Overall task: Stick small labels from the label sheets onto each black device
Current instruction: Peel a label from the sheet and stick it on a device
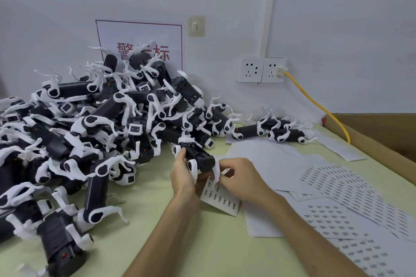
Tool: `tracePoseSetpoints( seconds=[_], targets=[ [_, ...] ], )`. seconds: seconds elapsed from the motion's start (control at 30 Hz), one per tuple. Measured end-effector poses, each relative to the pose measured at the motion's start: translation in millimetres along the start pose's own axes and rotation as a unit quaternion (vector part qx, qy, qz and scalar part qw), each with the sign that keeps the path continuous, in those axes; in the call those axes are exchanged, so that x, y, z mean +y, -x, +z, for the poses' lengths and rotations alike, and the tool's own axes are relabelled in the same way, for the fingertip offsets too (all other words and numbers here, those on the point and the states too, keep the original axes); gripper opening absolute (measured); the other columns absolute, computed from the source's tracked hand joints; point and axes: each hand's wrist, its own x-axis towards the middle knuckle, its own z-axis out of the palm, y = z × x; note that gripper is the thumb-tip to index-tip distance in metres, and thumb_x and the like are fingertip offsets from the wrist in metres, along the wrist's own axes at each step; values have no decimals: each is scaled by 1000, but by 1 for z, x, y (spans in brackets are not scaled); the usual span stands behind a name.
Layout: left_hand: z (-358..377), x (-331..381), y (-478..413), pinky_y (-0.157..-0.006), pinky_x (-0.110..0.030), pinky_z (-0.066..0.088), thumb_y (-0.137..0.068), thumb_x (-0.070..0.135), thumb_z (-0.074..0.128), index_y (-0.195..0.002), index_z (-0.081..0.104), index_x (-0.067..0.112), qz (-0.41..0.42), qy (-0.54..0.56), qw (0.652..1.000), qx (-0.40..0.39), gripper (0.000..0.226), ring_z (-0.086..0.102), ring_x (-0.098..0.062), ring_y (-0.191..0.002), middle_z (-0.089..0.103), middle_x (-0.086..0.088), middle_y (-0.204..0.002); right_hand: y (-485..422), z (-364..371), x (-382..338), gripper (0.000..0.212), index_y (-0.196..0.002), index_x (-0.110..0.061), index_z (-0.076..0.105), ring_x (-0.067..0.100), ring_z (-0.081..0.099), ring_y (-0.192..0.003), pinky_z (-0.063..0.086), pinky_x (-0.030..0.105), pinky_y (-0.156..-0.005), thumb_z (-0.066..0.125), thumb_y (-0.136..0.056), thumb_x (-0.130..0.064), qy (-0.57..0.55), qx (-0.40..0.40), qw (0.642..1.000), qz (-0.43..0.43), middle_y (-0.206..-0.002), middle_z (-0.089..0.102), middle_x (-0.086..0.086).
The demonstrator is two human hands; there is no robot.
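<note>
Near the middle of the bench (202, 243), just right of the heaped pile (90, 123), your left hand (182, 177) grips one black device (198, 155) round its body, above a small label sheet (221, 200). Your right hand (238, 177) pinches the white limb at the device's nearer end; I cannot tell whether a label sits under those fingertips. Risks noted: a label pressed while the device is held in one hand may go on skewed or creased, and the loose sheet may shift beneath your wrists. The pile is close enough for finished units to be mixed back in. The device's long axis runs diagonally, with its blunt end pointing toward the bench's near right corner.
</note>
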Motion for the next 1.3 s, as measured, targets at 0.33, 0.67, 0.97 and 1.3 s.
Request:
tracePoseSetpoints(
  seconds=[0.33,0.67,0.97,1.3],
  targets=[
    [2,-2,0,-91,-48,56,-91,56,57,-93,75,7,14,-13,1000,-3,52,74,-40,-89,77,-19,-94,-1,5,-1,23,-76,-32,73,7,66,-68,51,32,-58,51,-70,-36,8,15,999,41,-73,72,-15],
    [1,1,3,-69,-32,52,-92,53,59,-87,73,12,22,-21,1000,-1,44,68,-30,-71,75,-11,-83,2,-2,-1,24,-85,-21,80,2,62,-69,51,24,-69,60,-74,-25,-90,-37,995,34,-82,76,-9],
    [3,0,8,-94,-51,56,-95,52,55,-92,76,12,53,-51,997,-10,45,74,-39,-94,79,-15,-94,0,2,5,22,-83,-17,79,26,59,-60,45,41,-53,61,-83,-5,-157,-31,981,107,-79,74,18],
    [3,-1,9,-101,-60,52,-87,60,56,-105,75,2,14,-13,1000,-10,63,71,-47,-103,75,-24,-108,-2,8,5,14,-83,-5,79,35,66,-66,46,27,-50,66,-90,-5,-154,2,984,92,-78,76,11]
  ],
)
